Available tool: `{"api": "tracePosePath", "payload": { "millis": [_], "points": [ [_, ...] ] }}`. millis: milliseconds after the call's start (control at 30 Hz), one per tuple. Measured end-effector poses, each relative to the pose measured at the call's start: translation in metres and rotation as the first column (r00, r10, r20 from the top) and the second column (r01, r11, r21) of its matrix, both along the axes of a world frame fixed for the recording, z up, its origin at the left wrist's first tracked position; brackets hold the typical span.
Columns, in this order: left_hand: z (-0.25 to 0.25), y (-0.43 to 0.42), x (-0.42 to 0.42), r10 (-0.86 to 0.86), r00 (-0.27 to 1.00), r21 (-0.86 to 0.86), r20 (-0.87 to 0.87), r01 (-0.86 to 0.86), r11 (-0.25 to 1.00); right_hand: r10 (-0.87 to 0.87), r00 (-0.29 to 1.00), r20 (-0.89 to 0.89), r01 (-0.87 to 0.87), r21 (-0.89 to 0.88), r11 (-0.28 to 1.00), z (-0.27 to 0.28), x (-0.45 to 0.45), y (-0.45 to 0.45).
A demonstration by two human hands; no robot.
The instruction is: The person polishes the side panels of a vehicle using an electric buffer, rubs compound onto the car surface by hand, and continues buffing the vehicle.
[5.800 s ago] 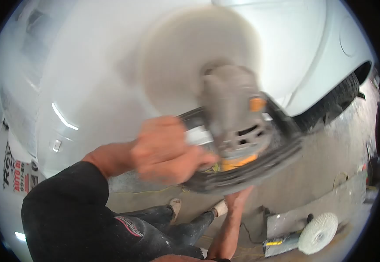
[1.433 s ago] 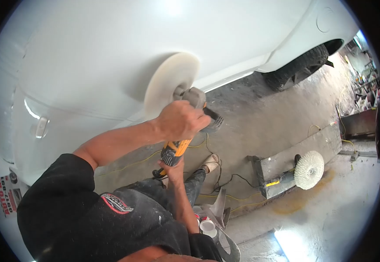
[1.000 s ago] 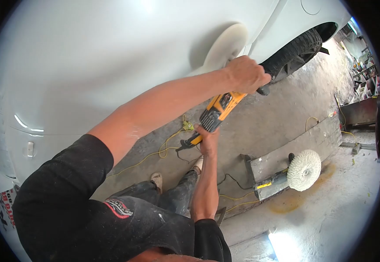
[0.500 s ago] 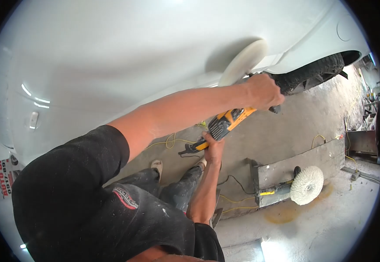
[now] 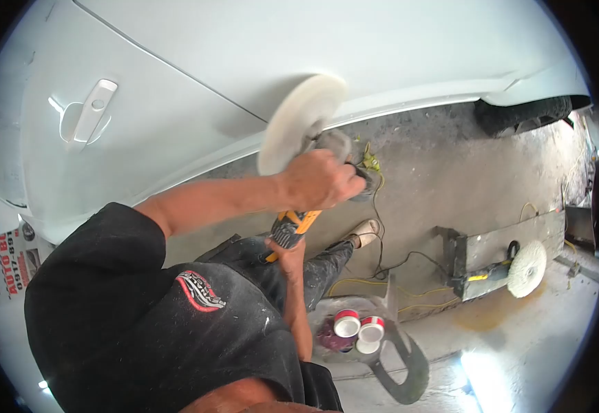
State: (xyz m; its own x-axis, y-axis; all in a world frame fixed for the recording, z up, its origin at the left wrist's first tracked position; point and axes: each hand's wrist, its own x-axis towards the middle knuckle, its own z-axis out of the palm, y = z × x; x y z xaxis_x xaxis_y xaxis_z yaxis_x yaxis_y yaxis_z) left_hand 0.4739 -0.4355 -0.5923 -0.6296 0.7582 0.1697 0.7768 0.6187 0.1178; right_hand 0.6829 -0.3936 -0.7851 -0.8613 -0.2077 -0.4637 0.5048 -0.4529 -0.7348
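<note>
My left hand is closed round the front handle of a yellow and black polisher, near its grey head. The fingers of my right hand wrap round the polisher's rear grip, close to my body. The round white pad looks blurred and stands tilted against the lower part of a white car door, just above the sill. My left hand hides part of the tool's body.
A second polisher with a fluffy white pad lies on a grey bench. Red and white tubs stand on a stool beside me. Cords cross the floor. A car wheel is at upper right.
The polisher and both hands have moved left and nearer to my body. The view has shifted along the car, so that a door handle, a door seam and the tubs now show.
</note>
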Motion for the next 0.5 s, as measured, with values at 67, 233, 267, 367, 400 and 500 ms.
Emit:
{"api": "tracePosePath", "payload": {
  "millis": [67,233,267,367,400,500],
  "points": [
    [0.003,-0.029,0.028,0.041,0.998,0.005,0.046,-0.041,0.999,0.013,0.999,0.029,-0.011,-0.062,0.998,0.006,0.026,-0.024],
    [-0.005,-0.076,0.070,0.120,0.983,-0.076,0.141,-0.110,0.991,0.065,0.998,0.006,-0.064,-0.066,0.996,0.012,0.057,-0.057],
    [-0.009,-0.079,0.074,0.127,0.979,-0.081,0.162,-0.116,0.990,0.070,0.997,0.019,-0.068,-0.084,0.994,0.010,0.061,-0.061],
    [-0.021,-0.076,0.067,0.071,0.992,-0.052,0.103,-0.066,0.996,0.039,0.998,0.051,-0.032,-0.127,0.991,-0.005,0.062,-0.068],
    [-0.028,-0.072,0.061,0.063,0.993,-0.058,0.102,-0.057,0.997,0.022,0.998,0.057,-0.014,-0.140,0.990,-0.012,0.057,-0.069],
    [-0.057,-0.045,0.027,0.030,0.995,-0.112,0.098,-0.019,0.994,-0.011,0.996,0.093,0.020,-0.102,0.995,-0.033,0.032,-0.059]
  ]
}}
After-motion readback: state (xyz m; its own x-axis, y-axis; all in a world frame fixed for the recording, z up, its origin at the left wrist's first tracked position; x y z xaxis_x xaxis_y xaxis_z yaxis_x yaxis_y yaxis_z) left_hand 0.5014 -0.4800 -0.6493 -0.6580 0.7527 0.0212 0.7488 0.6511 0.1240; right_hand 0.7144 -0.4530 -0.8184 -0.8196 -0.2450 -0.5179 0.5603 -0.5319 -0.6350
